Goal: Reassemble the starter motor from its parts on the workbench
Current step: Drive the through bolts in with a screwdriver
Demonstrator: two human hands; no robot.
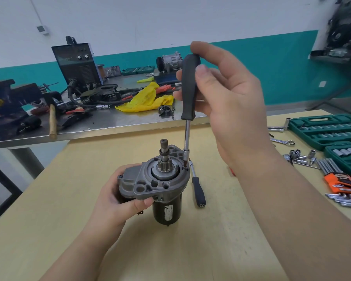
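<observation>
The left hand (118,196) grips the starter motor (160,185) standing on the table (49,199), while the right hand (221,94) pinches a screwdriver (187,94) above it.

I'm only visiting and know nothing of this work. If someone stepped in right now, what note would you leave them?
Left hand grips the starter motor, standing upright on the wooden table, pinion up.
Right hand holds the black-handled driver, tip on a screw at the housing's right edge.
Done: housing seated on the body.
Left: finish this screw; check the others. A spare driver lies just right of the motor.
</observation>
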